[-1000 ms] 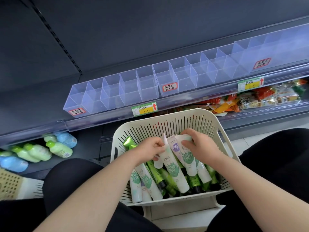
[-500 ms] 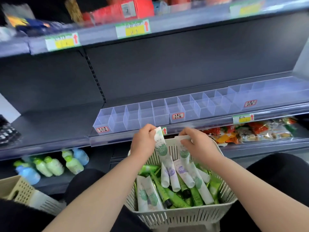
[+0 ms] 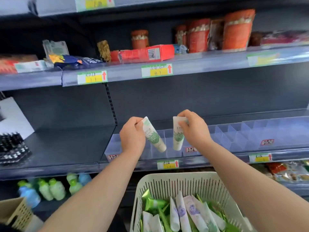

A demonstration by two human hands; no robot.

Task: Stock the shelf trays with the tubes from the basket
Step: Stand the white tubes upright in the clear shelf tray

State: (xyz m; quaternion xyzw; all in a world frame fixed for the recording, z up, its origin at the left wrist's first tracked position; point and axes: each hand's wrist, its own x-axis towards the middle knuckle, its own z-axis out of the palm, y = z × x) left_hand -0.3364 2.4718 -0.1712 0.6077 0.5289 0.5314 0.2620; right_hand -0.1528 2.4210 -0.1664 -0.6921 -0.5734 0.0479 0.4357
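Tubes in both hands (above trays)

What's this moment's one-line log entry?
left hand: pinches tilted tube | right hand: pinches upright tube | both caps down over divider tray | basket: more tubes inside

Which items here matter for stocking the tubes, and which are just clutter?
Job: left hand pinching left tube; right hand pinching right tube; clear tray; basket; basket tubes.
Lying about: green-capped bottles; red box; snack packets; beige crate.
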